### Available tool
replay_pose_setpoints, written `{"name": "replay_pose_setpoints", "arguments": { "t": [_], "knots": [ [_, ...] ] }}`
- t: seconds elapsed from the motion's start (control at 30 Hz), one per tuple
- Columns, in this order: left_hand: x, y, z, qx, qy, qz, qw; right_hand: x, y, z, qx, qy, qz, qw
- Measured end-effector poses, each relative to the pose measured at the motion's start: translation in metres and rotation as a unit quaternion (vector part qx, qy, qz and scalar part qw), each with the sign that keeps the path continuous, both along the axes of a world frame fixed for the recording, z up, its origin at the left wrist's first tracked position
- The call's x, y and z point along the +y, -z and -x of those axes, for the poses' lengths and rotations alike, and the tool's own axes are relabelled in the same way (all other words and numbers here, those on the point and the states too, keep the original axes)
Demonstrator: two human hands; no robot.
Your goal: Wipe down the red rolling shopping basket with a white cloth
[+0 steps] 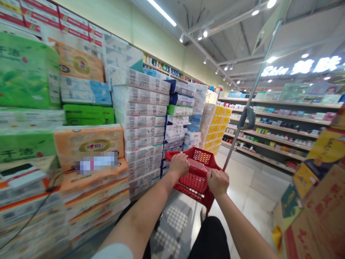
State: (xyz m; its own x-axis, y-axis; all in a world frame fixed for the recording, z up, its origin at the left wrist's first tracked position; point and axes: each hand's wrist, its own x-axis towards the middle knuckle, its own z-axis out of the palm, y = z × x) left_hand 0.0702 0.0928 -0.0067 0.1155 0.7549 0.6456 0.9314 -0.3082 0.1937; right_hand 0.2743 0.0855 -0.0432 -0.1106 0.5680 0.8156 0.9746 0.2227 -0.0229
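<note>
A red plastic shopping cart (192, 181) stands on the floor in front of me, at the middle of the view. My left hand (179, 163) is closed over the left part of its handle. The fingers of my right hand (217, 181) wrap round the handle's right end. Between the hands shows a bare stretch of the red handle. A metal pole (252, 95) with a grey hook rises at the cart's right side, close to my right hand, and carries a sign at its top.
Tall stacks of packaged tissue (144, 108) line the left side. Yellow-sided packs (217, 124) are piled ahead. Stocked shelves (280, 126) stand at the back right. Cardboard boxes (320, 212) flank the right edge. Pale floor tiles (242, 190) run between them.
</note>
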Motion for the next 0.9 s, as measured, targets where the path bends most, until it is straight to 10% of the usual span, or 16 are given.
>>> {"name": "replay_pose_setpoints", "arguments": {
  "t": [0.13, 0.33, 0.5, 0.7, 0.9],
  "knots": [
    [-0.008, 0.002, -0.004, 0.051, 0.1, -0.023, 0.993, 0.0, -0.001, 0.002, 0.004, 0.002, 0.012, 1.0],
    [0.0, -0.002, 0.004, 0.0, -0.035, 0.011, 0.999, -0.004, 0.0, 0.004, 0.002, -0.006, 0.003, 1.0],
    [-0.004, -0.001, -0.013, 0.069, 0.127, -0.025, 0.989, -0.007, -0.001, 0.006, 0.0, -0.001, -0.002, 1.0],
    [0.001, -0.007, 0.0, 0.014, 0.001, 0.016, 1.0, -0.007, -0.001, 0.008, 0.002, -0.004, 0.01, 1.0],
    [-0.004, -0.001, -0.004, 0.059, 0.075, -0.015, 0.995, -0.005, -0.001, 0.011, 0.002, -0.001, 0.01, 1.0]
  ]
}}
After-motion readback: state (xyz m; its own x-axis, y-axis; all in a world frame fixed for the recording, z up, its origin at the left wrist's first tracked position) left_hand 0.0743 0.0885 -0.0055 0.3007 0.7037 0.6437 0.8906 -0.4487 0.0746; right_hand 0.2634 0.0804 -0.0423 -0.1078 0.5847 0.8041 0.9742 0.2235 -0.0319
